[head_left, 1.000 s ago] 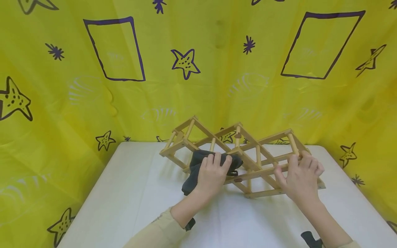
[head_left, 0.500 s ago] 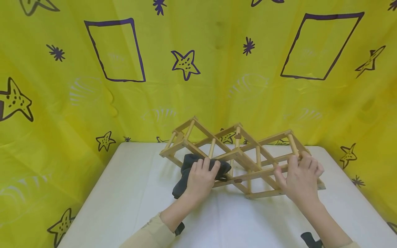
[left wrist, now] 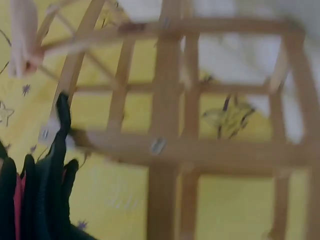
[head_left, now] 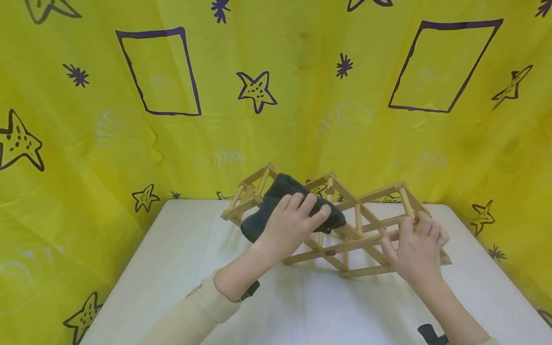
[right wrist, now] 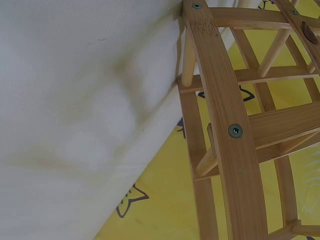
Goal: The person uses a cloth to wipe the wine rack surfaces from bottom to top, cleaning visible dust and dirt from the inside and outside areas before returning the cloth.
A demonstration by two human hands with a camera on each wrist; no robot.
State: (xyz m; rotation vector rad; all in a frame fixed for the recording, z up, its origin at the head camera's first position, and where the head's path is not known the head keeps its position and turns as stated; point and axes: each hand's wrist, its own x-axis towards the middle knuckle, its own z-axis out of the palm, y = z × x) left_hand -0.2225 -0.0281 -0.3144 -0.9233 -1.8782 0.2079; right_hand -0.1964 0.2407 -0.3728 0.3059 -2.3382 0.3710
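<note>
My left hand (head_left: 288, 224) grips a bunched dark cloth (head_left: 272, 195) over the left-middle part of a wooden lattice rack (head_left: 353, 245). The cloth overlaps the rack's upper bars in the head view. In the left wrist view, the cloth (left wrist: 47, 185) shows several folds with a strip of red between them, beside a blurred wooden rail (left wrist: 225, 155). My right hand (head_left: 417, 249) holds the rack's right end, thumb at the front bar and fingers over the top. The right wrist view shows that end's slats (right wrist: 227, 105) and round screws, with no hand in sight.
The rack stands on a white table (head_left: 172, 268), near its back edge. A yellow curtain (head_left: 293, 134) with dark star drawings hangs right behind. Dark pieces (head_left: 431, 334) show under both wrists.
My left hand first slid the cloth left along the rack's lower front, then lifted it up and rightward over the upper bars. The right hand and the rack stay in place.
</note>
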